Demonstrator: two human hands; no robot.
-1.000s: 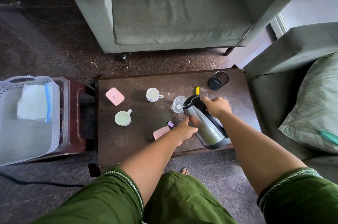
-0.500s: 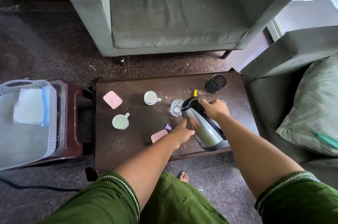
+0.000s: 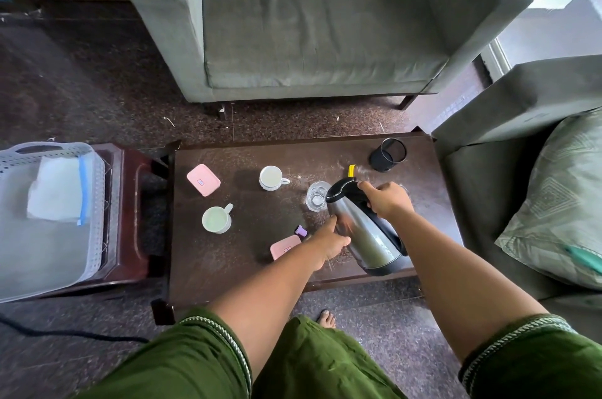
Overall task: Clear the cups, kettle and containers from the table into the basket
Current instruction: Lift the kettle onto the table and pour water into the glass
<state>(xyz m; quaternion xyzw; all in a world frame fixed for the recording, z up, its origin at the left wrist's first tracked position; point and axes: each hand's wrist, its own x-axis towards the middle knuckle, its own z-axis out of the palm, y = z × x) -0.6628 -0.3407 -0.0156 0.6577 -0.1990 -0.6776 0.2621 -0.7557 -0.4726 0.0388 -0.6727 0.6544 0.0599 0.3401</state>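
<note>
Looking down from the person's head, the view is taking in a dark wooden table (image 3: 247, 268) with both bare arms reaching over it. The right hand (image 3: 386, 199) is curling its fingers round the black handle of a steel kettle (image 3: 365, 235), which is tilting with its lid end toward the middle of the table and its base near the front edge. The left hand (image 3: 330, 243) is pressing against the kettle's metal side, thumb pointing up along the body, fingers partly hidden behind it, so how far they are wrapping it is unclear. A clear glass (image 3: 316, 196) is standing just beside the kettle's lid. Farther left a white cup (image 3: 272, 177) and a pale green cup (image 3: 216, 219) are sitting apart from each other. One pink container (image 3: 203, 179) is lying toward the table's far left, and a second pink container (image 3: 284, 246) is lying just beside the left wrist, with a small purple item (image 3: 301, 230) next to it. A black mesh cup (image 3: 387, 154) is standing near the far right corner. The white basket (image 3: 94, 203) is sitting on a stool to the left of the table, holding a folded white cloth (image 3: 57, 191).
</note>
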